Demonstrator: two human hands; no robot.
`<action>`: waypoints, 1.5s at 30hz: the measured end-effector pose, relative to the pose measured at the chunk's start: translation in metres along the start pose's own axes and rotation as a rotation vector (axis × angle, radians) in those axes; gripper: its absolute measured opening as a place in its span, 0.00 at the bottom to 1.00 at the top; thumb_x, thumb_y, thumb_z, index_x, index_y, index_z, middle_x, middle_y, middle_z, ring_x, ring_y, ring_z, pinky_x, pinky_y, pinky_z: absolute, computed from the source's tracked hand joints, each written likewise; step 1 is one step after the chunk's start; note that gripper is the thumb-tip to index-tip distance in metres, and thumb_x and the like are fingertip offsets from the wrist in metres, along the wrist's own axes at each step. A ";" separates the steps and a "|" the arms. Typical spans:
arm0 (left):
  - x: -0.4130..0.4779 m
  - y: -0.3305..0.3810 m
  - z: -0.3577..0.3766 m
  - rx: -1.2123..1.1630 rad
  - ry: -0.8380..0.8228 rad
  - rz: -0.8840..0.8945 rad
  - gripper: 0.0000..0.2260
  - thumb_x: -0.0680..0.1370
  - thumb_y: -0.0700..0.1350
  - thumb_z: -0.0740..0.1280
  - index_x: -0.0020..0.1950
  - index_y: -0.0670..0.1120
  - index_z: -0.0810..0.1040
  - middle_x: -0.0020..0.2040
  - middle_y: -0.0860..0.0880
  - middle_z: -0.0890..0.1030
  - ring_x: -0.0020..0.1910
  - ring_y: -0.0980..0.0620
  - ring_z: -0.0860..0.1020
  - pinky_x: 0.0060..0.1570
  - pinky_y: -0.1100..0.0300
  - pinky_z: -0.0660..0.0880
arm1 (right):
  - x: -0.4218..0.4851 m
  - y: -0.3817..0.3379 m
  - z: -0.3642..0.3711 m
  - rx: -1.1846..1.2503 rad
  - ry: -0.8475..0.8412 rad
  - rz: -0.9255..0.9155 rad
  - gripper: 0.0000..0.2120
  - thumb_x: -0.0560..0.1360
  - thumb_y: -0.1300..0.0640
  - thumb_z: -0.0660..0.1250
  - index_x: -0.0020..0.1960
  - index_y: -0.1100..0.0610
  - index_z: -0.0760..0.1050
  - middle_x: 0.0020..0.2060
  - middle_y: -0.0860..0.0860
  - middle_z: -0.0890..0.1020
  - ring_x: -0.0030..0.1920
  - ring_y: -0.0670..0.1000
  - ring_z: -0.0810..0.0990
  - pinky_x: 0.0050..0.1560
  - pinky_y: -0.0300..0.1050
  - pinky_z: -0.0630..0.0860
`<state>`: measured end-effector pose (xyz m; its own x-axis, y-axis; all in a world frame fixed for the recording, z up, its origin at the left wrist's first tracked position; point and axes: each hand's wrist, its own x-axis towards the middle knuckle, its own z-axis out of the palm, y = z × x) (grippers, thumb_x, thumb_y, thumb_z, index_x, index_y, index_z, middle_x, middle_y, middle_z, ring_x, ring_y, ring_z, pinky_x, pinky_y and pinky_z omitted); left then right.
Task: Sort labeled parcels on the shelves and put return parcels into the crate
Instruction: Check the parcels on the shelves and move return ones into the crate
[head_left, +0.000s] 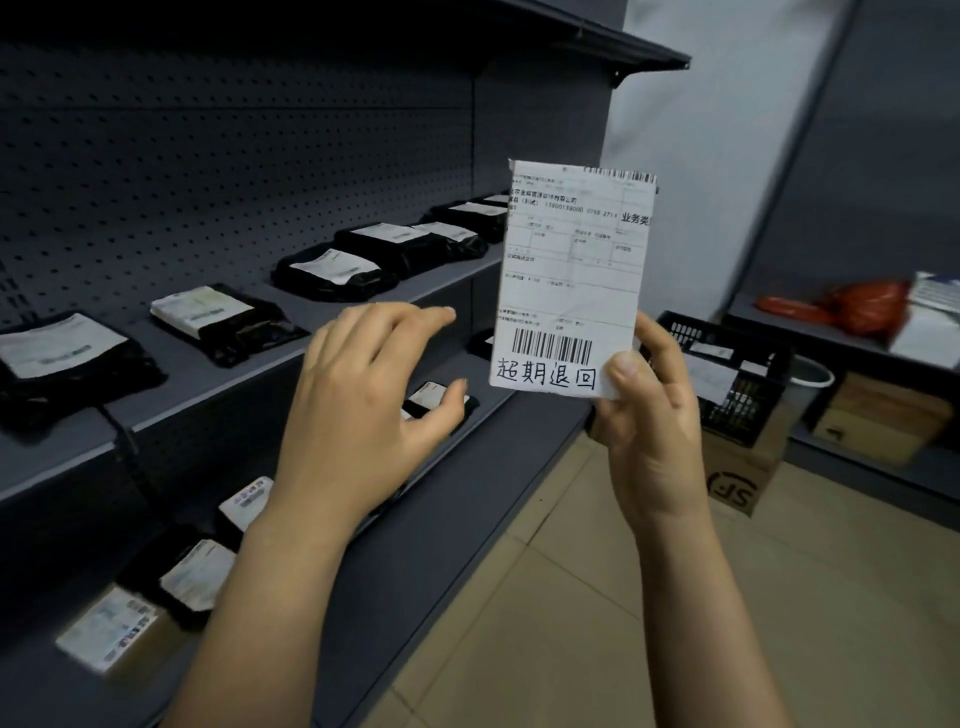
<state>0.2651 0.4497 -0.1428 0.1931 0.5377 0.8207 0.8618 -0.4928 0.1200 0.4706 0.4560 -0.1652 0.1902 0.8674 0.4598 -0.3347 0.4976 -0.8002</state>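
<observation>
Right hand (649, 415) pinches the parcel (571, 270) by its lower right corner, upright, label to camera. Handwritten 超期退回 sits under the barcode; the fine print is unreadable. Left hand (363, 405) is relaxed with fingers spread, holds nothing and covers part of the lower shelf (467, 519). Crate (737, 364) is half hidden behind the right hand. Shelf parcels (332, 270) are blurred.
</observation>
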 end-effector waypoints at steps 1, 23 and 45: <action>0.005 -0.006 0.009 -0.014 -0.004 0.007 0.20 0.72 0.47 0.71 0.63 0.45 0.77 0.54 0.48 0.78 0.56 0.49 0.73 0.59 0.58 0.64 | 0.006 0.006 0.000 -0.005 0.016 -0.007 0.26 0.64 0.41 0.77 0.60 0.46 0.78 0.61 0.55 0.81 0.64 0.59 0.77 0.58 0.51 0.74; 0.059 -0.037 0.260 -0.361 -0.417 0.199 0.21 0.72 0.47 0.73 0.63 0.45 0.76 0.55 0.48 0.77 0.56 0.51 0.70 0.58 0.59 0.61 | 0.074 0.123 -0.116 -0.209 0.526 0.168 0.27 0.65 0.46 0.72 0.61 0.53 0.76 0.54 0.51 0.84 0.57 0.50 0.82 0.50 0.40 0.77; 0.153 0.118 0.526 -0.402 -0.641 0.081 0.22 0.73 0.47 0.72 0.66 0.47 0.74 0.60 0.50 0.76 0.62 0.49 0.71 0.64 0.49 0.68 | 0.240 0.148 -0.394 -0.214 0.670 0.468 0.20 0.68 0.52 0.71 0.59 0.53 0.76 0.49 0.49 0.85 0.45 0.42 0.83 0.45 0.37 0.75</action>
<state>0.6425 0.8333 -0.2970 0.5888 0.7208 0.3657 0.6197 -0.6930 0.3683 0.8306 0.7388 -0.3252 0.6055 0.7681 -0.2086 -0.3461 0.0181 -0.9380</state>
